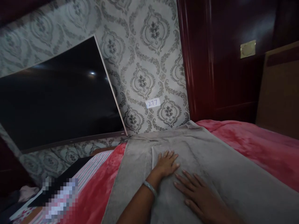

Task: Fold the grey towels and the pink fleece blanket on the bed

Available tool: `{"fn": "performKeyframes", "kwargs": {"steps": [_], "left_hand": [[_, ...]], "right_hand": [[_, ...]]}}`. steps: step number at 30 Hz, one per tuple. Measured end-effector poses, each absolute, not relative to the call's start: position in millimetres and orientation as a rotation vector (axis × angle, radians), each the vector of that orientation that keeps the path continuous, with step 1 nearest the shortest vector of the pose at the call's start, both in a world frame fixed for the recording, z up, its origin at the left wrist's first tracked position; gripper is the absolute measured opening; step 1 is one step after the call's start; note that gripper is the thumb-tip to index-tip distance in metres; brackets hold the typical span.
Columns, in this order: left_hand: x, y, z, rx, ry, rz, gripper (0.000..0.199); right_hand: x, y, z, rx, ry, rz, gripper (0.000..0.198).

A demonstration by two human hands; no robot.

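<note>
Left hand (166, 165) flat, fingers splayed | right hand (198, 192) spread wide, gripping nothing | soft grey fabric sheet (221, 161) beneath both, over red plush blanket (259, 144) | risk: uneven palm pressure could drag creases into it

From my end I count two hands, left hand (166, 164) and right hand (200, 195), with one bracelet (150, 188); one grey cloth (191, 152); two stretches of red blanket (235, 138), along the cloth's left and right edges; beyond, one screen (63, 99), one number card (153, 103), one wall plate (248, 49), one cardboard box (280, 87).
</note>
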State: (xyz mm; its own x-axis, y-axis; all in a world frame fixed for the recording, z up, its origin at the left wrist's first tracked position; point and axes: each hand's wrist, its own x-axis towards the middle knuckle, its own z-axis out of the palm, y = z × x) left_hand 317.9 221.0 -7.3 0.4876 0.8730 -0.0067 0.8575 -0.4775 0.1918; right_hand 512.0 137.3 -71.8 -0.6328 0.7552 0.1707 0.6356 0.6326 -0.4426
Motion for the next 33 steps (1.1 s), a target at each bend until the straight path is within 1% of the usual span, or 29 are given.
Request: {"fn": "performKeyframes", "kwargs": {"steps": [2,4,7,10,12,14,17,22,25,29,33], "left_hand": [[316,228,-18,2.538,1.624,0.220,0.063],[315,229,-28,2.470,1.862,0.349,0.064],[313,227,-34,2.330,2.137,0.407,0.067],[315,228,-34,2.324,2.137,0.346,0.068],[316,228,-33,2.314,2.132,0.327,0.069],[317,228,-32,2.301,2.139,0.339,0.069],[317,227,-32,2.288,2.105,0.359,0.071],[314,226,-32,2.258,2.047,0.371,0.076],[314,226,-33,2.237,2.031,0.401,0.078],[314,225,-31,2.231,2.022,0.428,0.072],[315,221,-23,2.251,2.027,0.346,0.067]], "right_hand": [[514,138,-76,-1.102,-2.511,0.510,0.053],[514,137,-80,-1.088,-2.507,0.516,0.053],[515,136,-77,-1.105,-2.544,0.515,0.055],[515,153,-54,-1.102,-2.579,0.463,0.055],[515,180,-33,-1.113,-2.479,0.349,0.052],[513,216,-17,-1.181,-2.334,0.193,0.056],[505,262,-24,-1.317,-2.281,0.019,0.057],[498,287,-83,-1.473,-2.389,0.103,0.061],[501,292,-99,-1.439,-2.401,0.080,0.064],[501,296,-86,-1.438,-2.440,0.112,0.064],[504,258,-63,-1.491,-2.497,0.312,0.063]]}}
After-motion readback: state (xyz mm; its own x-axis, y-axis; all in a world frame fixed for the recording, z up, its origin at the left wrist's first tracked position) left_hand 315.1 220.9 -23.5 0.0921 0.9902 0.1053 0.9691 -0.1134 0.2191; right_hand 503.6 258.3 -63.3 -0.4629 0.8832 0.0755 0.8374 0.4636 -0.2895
